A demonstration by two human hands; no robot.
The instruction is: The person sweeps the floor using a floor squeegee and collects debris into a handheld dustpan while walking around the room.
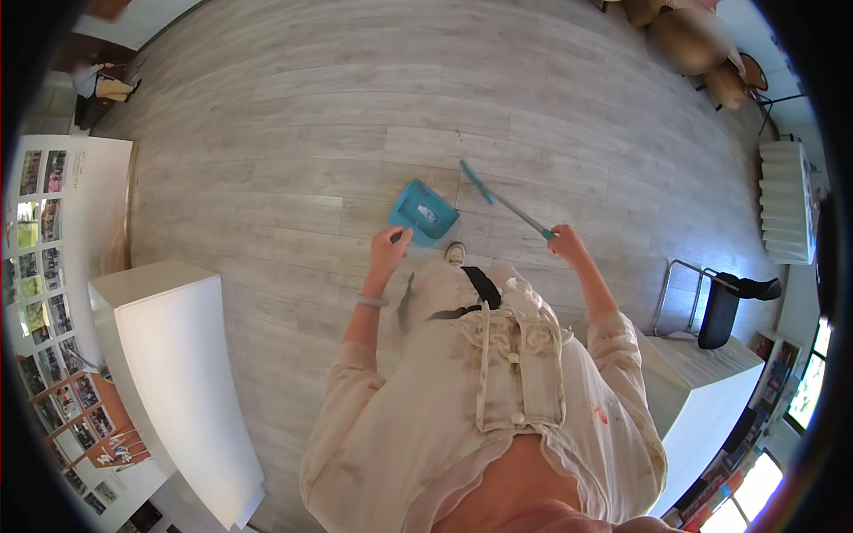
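Observation:
My left hand [388, 252] is closed around the dark end of a handle just below a teal plastic dustpan [405, 205]. A whitish patch, either a label or litter, shows inside the pan. In my right hand [566, 243] is the teal grip of a broom [523, 216] with a grey stick. Its narrow teal head [476, 181] points up and left, to the right of the dustpan and apart from it. A small brown speck [458, 134] lies on the floor beyond the head. My shoe [455, 253] shows just below the pan.
Wood-look plank floor [320, 153] spreads around me. A white cabinet [186, 353] stands at left, another white block [706, 380] at right with a black chair [720, 310] beside it. A seated person [106, 85] is far left; round table [690, 41] and chairs, far right.

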